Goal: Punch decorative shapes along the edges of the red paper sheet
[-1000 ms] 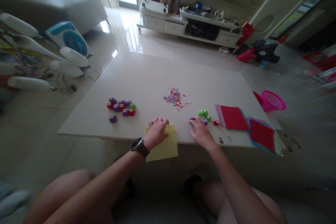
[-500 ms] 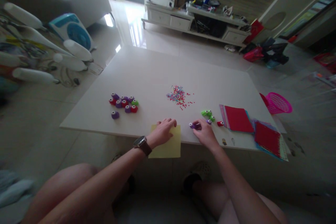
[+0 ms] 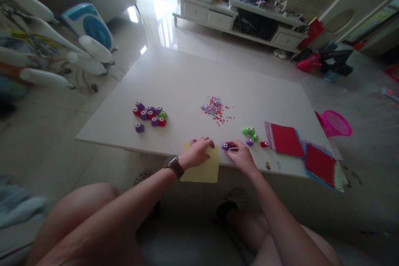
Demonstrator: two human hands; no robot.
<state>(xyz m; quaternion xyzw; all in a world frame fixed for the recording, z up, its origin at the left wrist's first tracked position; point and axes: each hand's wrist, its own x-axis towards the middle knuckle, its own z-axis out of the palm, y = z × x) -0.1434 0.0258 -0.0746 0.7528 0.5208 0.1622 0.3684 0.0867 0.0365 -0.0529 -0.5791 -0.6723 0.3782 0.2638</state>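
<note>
My left hand (image 3: 201, 152) lies on a sheet of yellow paper (image 3: 205, 171) at the table's near edge, its fingers apart and slightly bent. Part of the sheet hangs past the edge. To the right of the paper, my right hand (image 3: 241, 154) grips a small purple craft punch (image 3: 225, 146) between thumb and fingers. Just beyond that hand are another purple punch (image 3: 249, 142), several green punches (image 3: 251, 131) and a red punch (image 3: 264, 144). A heap of tiny coloured paper confetti (image 3: 215, 109) lies mid-table.
On the left of the white table (image 3: 181, 75) stands a cluster of purple, red and green punches (image 3: 150, 115). Stacks of coloured sheets (image 3: 286, 140) lie to the right, by two small items near the edge. A pink basket (image 3: 336, 123) stands beyond the right side.
The view has shifted a little. My right hand holds the purple punch slightly closer to the yellow paper, and the second purple punch shows more fully. My left hand stays on the paper.
</note>
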